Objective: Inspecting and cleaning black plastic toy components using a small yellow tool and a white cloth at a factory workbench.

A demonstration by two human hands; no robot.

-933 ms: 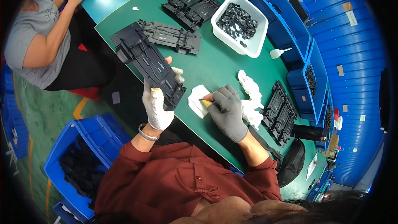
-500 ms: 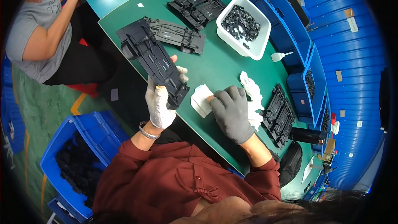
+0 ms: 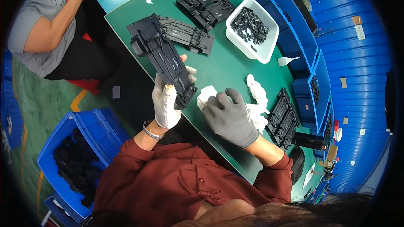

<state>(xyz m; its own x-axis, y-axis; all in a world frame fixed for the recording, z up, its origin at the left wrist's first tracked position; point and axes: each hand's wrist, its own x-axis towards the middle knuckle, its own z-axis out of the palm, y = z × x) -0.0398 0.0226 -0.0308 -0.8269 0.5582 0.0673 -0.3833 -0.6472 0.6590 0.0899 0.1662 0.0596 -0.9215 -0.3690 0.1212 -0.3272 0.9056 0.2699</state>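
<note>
My left hand [image 3: 167,107], in a white glove with the fingertips bare, grips the lower end of a black plastic chassis plate [image 3: 165,56], shaped like a toy car's underside. The plate slants over the table's near edge, its far end raised toward the upper left. My right hand [image 3: 230,117], in a grey glove, is curled over the near side of a folded white pad [image 3: 205,95] on the table. Its thumb and whatever it pinches are hidden. White crumpled cloth [image 3: 257,96] lies just right of that hand.
Similar chassis plates lie on the green table [image 3: 227,69], one chassis [image 3: 185,33] behind the held one. A white tub [image 3: 269,44] holds small black parts. Blue bins [image 3: 303,88] line the right side. A blue crate [image 3: 50,155] stands lower left. A co-worker [image 3: 42,38] sits at left.
My right hand has shifted slightly left and nearer, with its fingers curling further over the pad's edge. My left hand still holds the chassis plate. The whole view has shifted slightly.
</note>
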